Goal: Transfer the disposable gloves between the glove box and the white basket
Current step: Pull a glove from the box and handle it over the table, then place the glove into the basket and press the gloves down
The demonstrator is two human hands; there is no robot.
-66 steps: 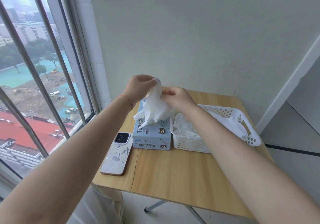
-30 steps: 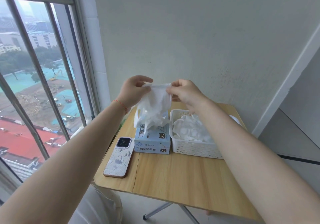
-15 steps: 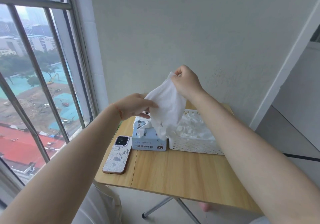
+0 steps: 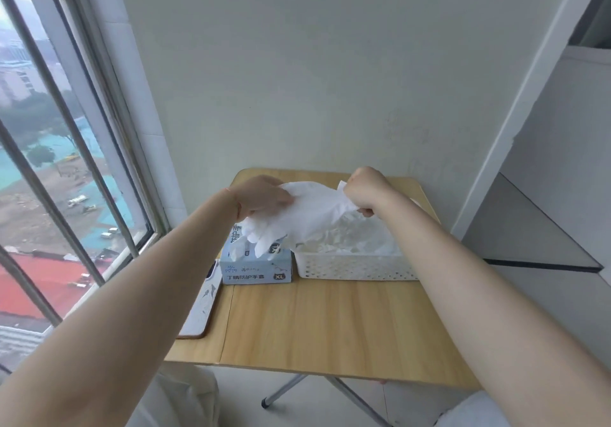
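Glove (image 4: 314,208) held stretched above glove box (image 4: 256,263), between both hands. Right hand (image 4: 367,191) clenched on cuff end, above white basket (image 4: 355,269), just right of box. Left hand (image 4: 264,196) grips other part, directly over box; finger end droops onto box top. Long axis runs left-right, sloping down toward box. Basket holds heap of gloves. Judgement: direction of transfer not settled; left hand nearer box opening, right nearer basket. Phone (image 4: 200,307) left of box.
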